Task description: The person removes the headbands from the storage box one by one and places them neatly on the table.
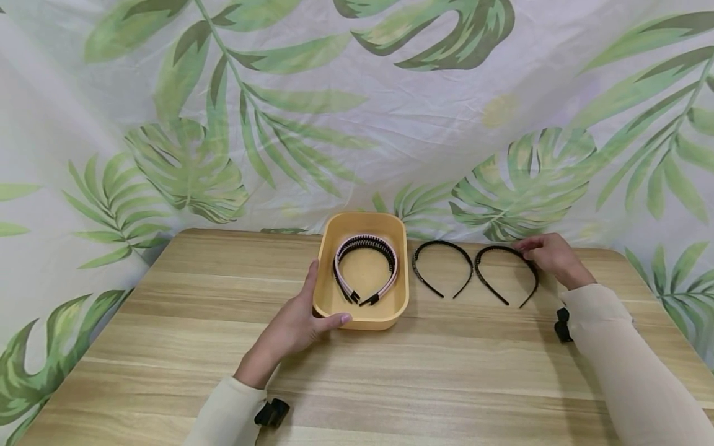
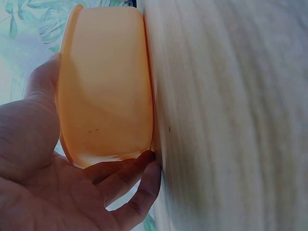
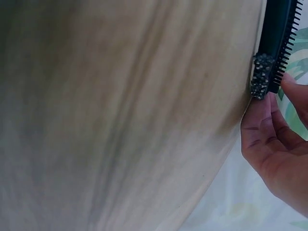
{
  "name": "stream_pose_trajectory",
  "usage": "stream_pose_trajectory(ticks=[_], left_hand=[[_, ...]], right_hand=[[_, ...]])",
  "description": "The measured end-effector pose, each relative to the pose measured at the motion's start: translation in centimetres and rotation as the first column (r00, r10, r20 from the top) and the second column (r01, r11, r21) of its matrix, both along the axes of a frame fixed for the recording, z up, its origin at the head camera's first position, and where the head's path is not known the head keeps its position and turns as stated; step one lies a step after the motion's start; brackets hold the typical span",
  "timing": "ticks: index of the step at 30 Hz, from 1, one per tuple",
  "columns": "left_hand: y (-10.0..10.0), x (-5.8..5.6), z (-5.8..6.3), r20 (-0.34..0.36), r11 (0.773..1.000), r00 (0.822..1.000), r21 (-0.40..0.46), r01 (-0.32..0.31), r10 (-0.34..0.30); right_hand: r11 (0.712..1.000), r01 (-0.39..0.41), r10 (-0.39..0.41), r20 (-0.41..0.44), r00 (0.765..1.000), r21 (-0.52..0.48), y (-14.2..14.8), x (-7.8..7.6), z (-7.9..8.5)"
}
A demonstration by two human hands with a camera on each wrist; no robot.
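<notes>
A yellow plastic box (image 1: pixel 375 323) stands on the table with several headbands inside, black toothed ones and a pink one (image 1: pixel 395 272). My left hand (image 1: pixel 294 323) grips its near left corner, thumb over the front rim and fingers along the left side. In the left wrist view the box wall (image 2: pixel 108 82) lies between thumb and fingers. To the right, two black headbands lie side by side on the wood, ends towards me. My right hand (image 1: pixel 551 255) pinches the upper right of the farther-right headband (image 1: pixel 491 292); its teeth and a glittery patch (image 3: pixel 262 74) show in the right wrist view.
The other black headband (image 1: pixel 444 243) lies between the box and the right one. A wooden table (image 1: pixel 446 384) spreads in front. Close behind its back edge hangs a leaf-patterned cloth (image 1: pixel 413 142). Small black devices (image 1: pixel 272 413) sit at both wrists.
</notes>
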State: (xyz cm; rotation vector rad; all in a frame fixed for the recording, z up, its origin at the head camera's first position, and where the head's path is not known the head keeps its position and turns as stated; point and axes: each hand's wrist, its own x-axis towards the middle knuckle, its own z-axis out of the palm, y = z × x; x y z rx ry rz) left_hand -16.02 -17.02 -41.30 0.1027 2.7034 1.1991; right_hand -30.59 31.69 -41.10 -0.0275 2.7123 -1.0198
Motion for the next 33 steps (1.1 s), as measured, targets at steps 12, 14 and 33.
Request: stream_pose_trajectory(ticks=[12,14,33], left_hand=[[0.2,-0.1,0.0,-0.002,1.0,1.0,-0.01,0.013,-0.013],[0.2,-0.2,0.0,0.001,1.0,1.0,-0.014,0.012,-0.012],[0.0,0.0,0.0,0.001,1.0,1.0,-0.019,0.011,-0.011]], right_hand=[[0.998,-0.025,0.03,-0.084,0.996,0.051,-0.5,1.4,1.1],[0.998,-0.029,0.036,-0.108,0.993,0.062,-1.0,1.8,1.5],[0.997,-0.072,0.078,-0.172,0.982,0.04,-5.7,4.5,4.0]])
